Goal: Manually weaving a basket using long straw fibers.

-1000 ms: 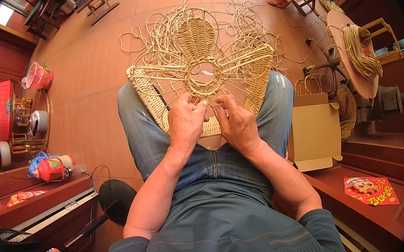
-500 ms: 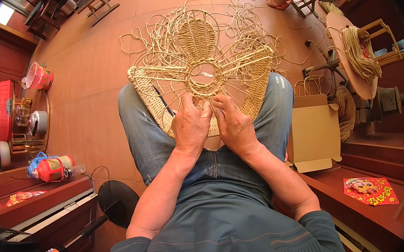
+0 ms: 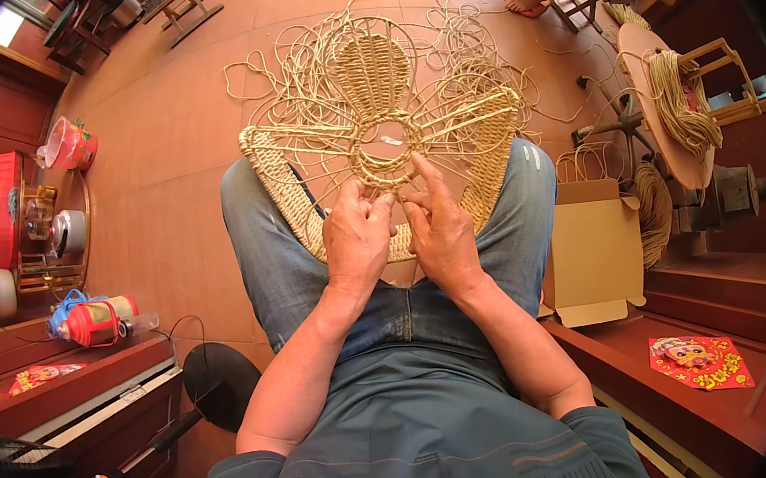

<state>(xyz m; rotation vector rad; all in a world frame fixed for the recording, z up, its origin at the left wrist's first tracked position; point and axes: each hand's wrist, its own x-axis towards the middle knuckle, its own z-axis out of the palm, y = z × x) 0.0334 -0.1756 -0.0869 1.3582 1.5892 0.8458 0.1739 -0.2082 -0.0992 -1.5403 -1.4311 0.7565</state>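
Observation:
A half-woven piece of straw-coloured cord point(image 3: 374, 75) lies over my knees, with a ring point(image 3: 364, 167) at its centre, a woven petal beyond it and a wide woven band curving round the near side. At the near edge of the ring, my left hand point(image 3: 357, 242) is closed, thumb and fingertips pinching the cord. Close beside it, my right hand point(image 3: 442, 237) pinches cord between thumb and a finger, while its index finger stretches up against the ring. The exact strands between the fingertips are too small to make out. Loose cords point(image 3: 485, 57) trail from the weaving onto the floor.
A cardboard box point(image 3: 592, 248) stands right of my knee, near a round board point(image 3: 670, 102) hung with cord. Another person's feet point(image 3: 528, 1) show at the far right. Left are a red thermos point(image 3: 95, 321), a red bucket point(image 3: 72, 144) and a dark round disc point(image 3: 220, 385).
My right index finger has uncurled and now reaches up along the ring, and the right hand has shifted slightly left. The left hand stays at the ring's near edge.

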